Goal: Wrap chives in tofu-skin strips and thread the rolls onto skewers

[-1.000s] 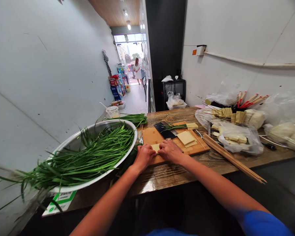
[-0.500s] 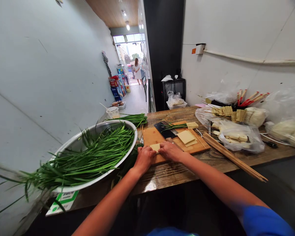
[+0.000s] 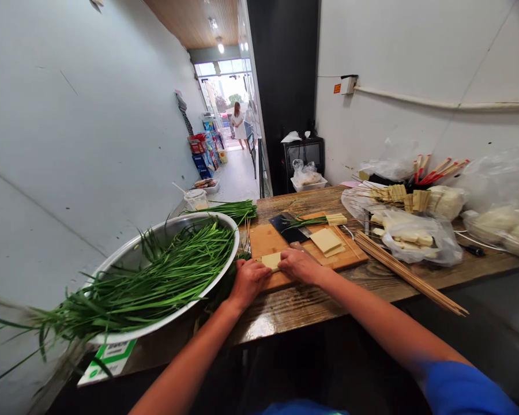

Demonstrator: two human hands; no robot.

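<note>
Between my hands a pale yellow tofu sheet (image 3: 270,261), seemingly rolled, lies along the near edge of a wooden cutting board (image 3: 263,235). My left hand (image 3: 249,281) has its fingers closed on the left end. My right hand (image 3: 299,266) pinches the right end. Whatever is inside the sheet is hidden. Just beyond my right hand rests a cleaver (image 3: 289,229) with a dark blade and wooden handle. A small stack of square tofu sheets (image 3: 327,241) sits to its right, and behind it lie tofu rolls (image 3: 336,219) with green chives sticking out.
At left, a large metal basin (image 3: 237,245) holds long chives (image 3: 173,271); another chive bunch (image 3: 237,210) lies behind it. Bamboo skewers (image 3: 409,274) overhang the table's front edge at right. Plastic bags (image 3: 441,236) and skewered tofu (image 3: 398,193) stand farther right. A person (image 3: 238,124) stands in the far doorway.
My left hand has slid slightly left along the tofu sheet, so more of it shows between my hands. My right hand stays at its end. The view has shifted a little.
</note>
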